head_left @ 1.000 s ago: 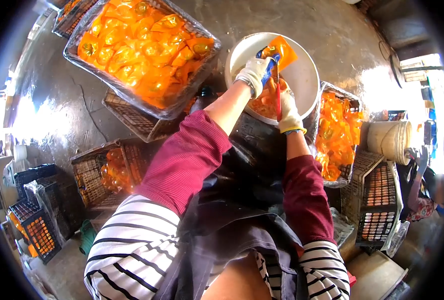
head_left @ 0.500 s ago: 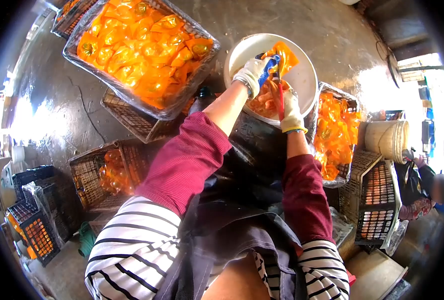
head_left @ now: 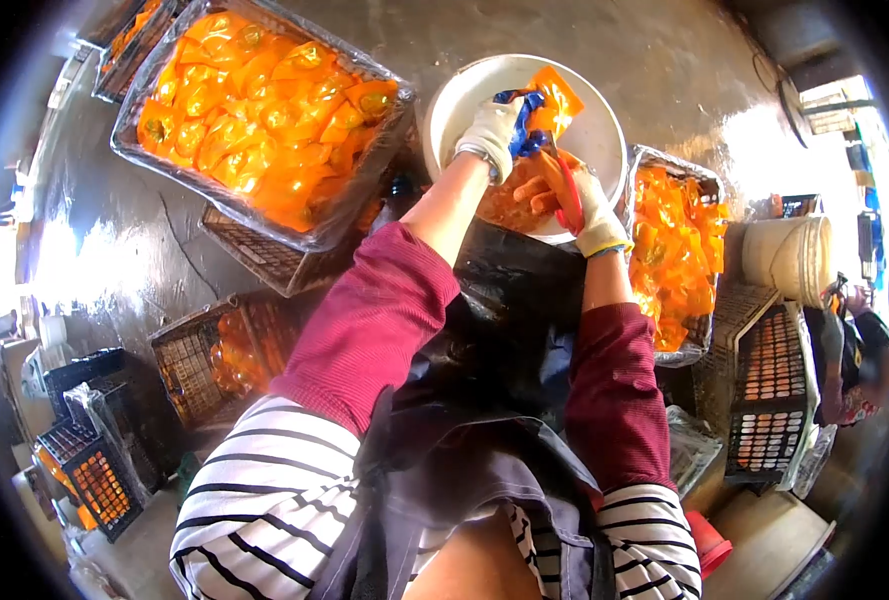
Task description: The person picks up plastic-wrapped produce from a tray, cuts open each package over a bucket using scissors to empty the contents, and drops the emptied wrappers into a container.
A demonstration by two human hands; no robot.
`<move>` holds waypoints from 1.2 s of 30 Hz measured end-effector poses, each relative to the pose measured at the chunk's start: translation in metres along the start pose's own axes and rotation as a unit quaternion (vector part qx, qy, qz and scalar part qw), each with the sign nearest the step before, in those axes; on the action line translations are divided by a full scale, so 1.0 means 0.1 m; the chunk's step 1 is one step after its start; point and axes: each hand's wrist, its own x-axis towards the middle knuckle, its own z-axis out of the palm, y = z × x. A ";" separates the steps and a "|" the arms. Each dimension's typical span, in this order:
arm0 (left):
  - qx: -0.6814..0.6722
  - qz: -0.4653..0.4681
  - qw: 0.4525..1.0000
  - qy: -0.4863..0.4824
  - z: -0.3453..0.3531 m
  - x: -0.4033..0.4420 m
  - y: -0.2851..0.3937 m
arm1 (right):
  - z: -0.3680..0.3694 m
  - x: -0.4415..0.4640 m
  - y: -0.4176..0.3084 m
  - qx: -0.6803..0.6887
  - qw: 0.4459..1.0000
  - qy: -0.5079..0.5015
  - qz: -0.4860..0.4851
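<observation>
Over a white tub (head_left: 451, 90), my left hand (head_left: 499, 135), in a white and blue glove, is closed on a shiny orange wrapper (head_left: 554, 103). Close on its right, my right hand (head_left: 586, 205), gloved with bare fingertips showing, grips a red-handled tool (head_left: 568, 190), whose tip reaches up to the wrapper. The exact shape of the tool's tip is hard to make out. Orange-pink pieces (head_left: 509, 205) lie in the bottom of the tub below my hands.
A large plastic-lined crate (head_left: 264, 120) of orange wrapped items stands at upper left, a smaller lined crate (head_left: 672, 255) right of the tub. More crates (head_left: 189, 370) lie at left. Buckets (head_left: 784, 262), black crates (head_left: 764, 400) and another person (head_left: 849, 350) are at right.
The view has shifted slightly. The red-handled tool has tilted, its handles now spread apart, and the orange wrapper has turned in my left hand.
</observation>
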 end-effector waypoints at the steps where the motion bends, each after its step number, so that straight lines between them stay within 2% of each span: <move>1: -0.041 0.033 0.999 -0.003 0.06 0.03 -0.12 | -0.03 -0.03 0.01 -0.023 0.998 0.049 -0.015; 4: -0.122 -0.051 0.990 -0.056 0.15 0.02 0.06 | 0.04 -0.09 -0.02 0.041 0.995 0.054 -0.072; 5: -0.030 -0.012 0.996 -0.078 0.17 -0.02 0.14 | -0.06 0.04 0.10 0.042 0.997 0.042 -0.053; 7: 0.049 -0.024 0.997 -0.050 0.21 -0.04 0.18 | -0.30 0.41 0.46 0.076 0.993 0.046 -0.083; 8: 0.087 -0.032 0.995 -0.037 0.23 -0.05 0.20 | -0.27 0.33 0.40 0.025 0.996 0.046 -0.079; 10: 0.019 0.014 0.999 -0.030 0.26 0.14 -0.10 | -0.18 0.15 0.25 -0.079 0.993 0.045 -0.072; 12: 0.031 0.100 0.994 0.015 0.11 0.06 -0.11 | 0.01 0.03 0.15 0.074 0.996 0.011 -0.046; 13: -0.052 0.161 0.985 0.039 0.02 0.14 -0.23 | 0.13 -0.03 0.08 0.136 0.990 0.022 -0.037; 14: 0.008 0.180 0.976 0.123 -0.21 0.05 -0.16 | 0.16 -0.03 0.04 0.197 0.980 0.025 -0.021; 16: 0.166 0.111 0.963 0.182 -0.81 -0.19 0.10 | 0.22 -0.19 -0.07 0.172 0.980 -0.006 -0.104; 17: 0.130 0.095 0.962 0.221 -1.10 -0.36 0.13 | 0.23 -0.17 -0.03 0.126 0.978 0.056 -0.154; 18: 0.135 0.084 0.946 0.283 -1.41 -0.24 -0.20 | 0.02 -0.15 -0.03 0.135 0.972 0.051 -0.186; 19: 0.074 0.076 0.959 0.263 -1.76 -0.26 -0.37 | -0.18 -0.12 -0.03 0.145 0.964 0.045 -0.218; 20: 0.174 -0.084 0.941 0.278 -2.00 -0.55 -0.17 | -0.39 -0.13 -0.01 0.208 0.952 -0.030 -0.224; 21: 0.489 -0.056 0.792 0.362 -2.30 -0.52 -0.35 | -0.44 -0.10 0.00 0.276 0.918 -0.109 -0.264; 22: 0.539 -0.101 0.761 0.346 -2.53 -0.65 -0.34 | -0.59 -0.10 0.06 0.337 0.908 -0.106 -0.227; 23: 0.599 -0.061 0.710 0.365 -2.81 -0.61 -0.66 | -0.75 -0.09 0.12 0.399 0.891 -0.100 -0.190; 24: 0.630 -0.101 0.698 0.327 -2.94 -0.70 -0.71 | -0.90 -0.08 0.18 0.460 0.870 -0.089 -0.155; 25: 0.639 -0.121 0.708 0.275 -3.10 -0.73 -0.81 | -0.78 -0.15 0.14 0.451 0.873 -0.075 -0.170; 26: 0.660 -0.108 0.694 0.267 -3.33 -0.63 -1.18 | -0.72 -0.16 0.11 0.448 0.873 -0.083 -0.173; 28: 0.589 -0.157 0.758 0.232 -3.36 -0.53 -1.14 | -0.61 -0.17 0.07 0.440 0.875 -0.098 -0.178; 30: 0.530 -0.170 0.804 0.210 -3.28 -0.47 -1.03 | -0.28 -0.16 -0.01 0.363 0.908 0.006 -0.211; 31: 0.545 -0.165 0.796 0.208 -3.15 -0.52 -0.97 | -0.32 -0.05 0.00 0.337 0.909 -0.112 -0.220; 32: 0.550 -0.119 0.802 0.199 -3.08 -0.55 -1.01 | -0.36 0.06 0.02 0.298 0.899 -0.226 -0.228; 33: 0.579 -0.046 0.785 0.214 -3.05 -0.47 -1.25 | -0.30 0.06 0.02 0.297 0.908 -0.200 -0.219; 34: 0.602 0.028 0.765 0.227 -3.02 -0.39 -1.47 | -0.17 0.02 0.01 0.275 0.929 -0.129 -0.211; 36: 0.504 -0.084 0.832 0.218 -2.81 -0.45 -1.14 | 0.08 -0.07 -0.01 0.225 0.958 0.014 -0.177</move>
